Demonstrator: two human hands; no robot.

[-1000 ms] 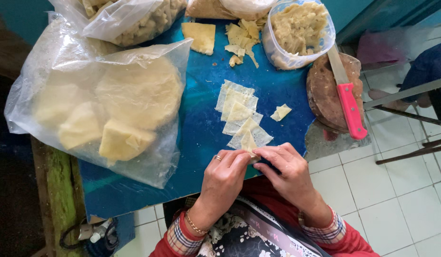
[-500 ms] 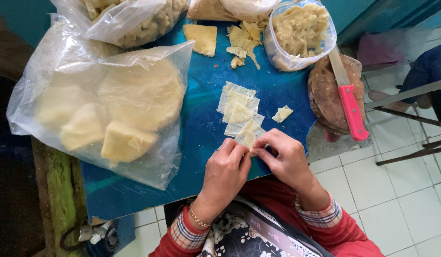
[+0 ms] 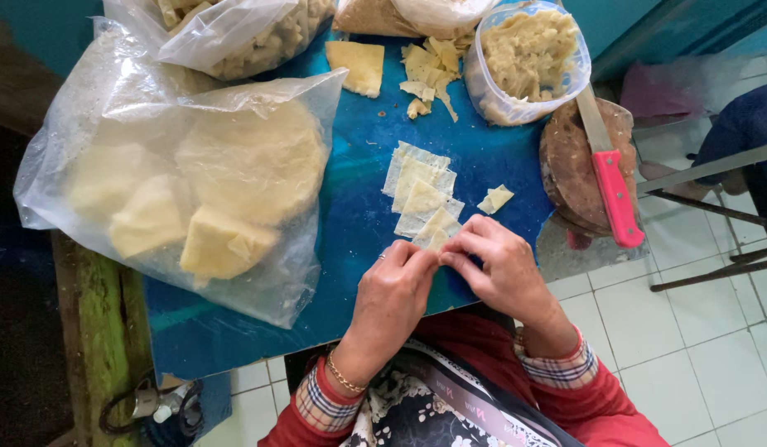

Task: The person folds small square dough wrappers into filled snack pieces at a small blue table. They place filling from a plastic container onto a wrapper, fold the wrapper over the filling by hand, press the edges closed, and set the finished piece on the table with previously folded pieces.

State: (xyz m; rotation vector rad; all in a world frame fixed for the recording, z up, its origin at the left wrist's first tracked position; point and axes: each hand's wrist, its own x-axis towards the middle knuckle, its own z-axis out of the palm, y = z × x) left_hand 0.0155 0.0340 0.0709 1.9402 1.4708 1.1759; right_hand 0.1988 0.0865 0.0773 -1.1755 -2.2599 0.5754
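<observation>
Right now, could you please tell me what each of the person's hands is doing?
Left hand: fingers closed, pinching the small dough square at the table edge.
Right hand: fingers closed, pinching the same dough square.

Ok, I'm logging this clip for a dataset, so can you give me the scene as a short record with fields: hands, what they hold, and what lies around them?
left hand: pinching the near edge of a small dough wrapper
right hand: pinching the same wrapper from the other side
wrappers: a row of pale squares overlapping on the blue table
left of the hands: large clear bag of dough sheets
far side: tub of pale filling, loose scraps
right edge: pink-handled knife on a round wooden board
</observation>
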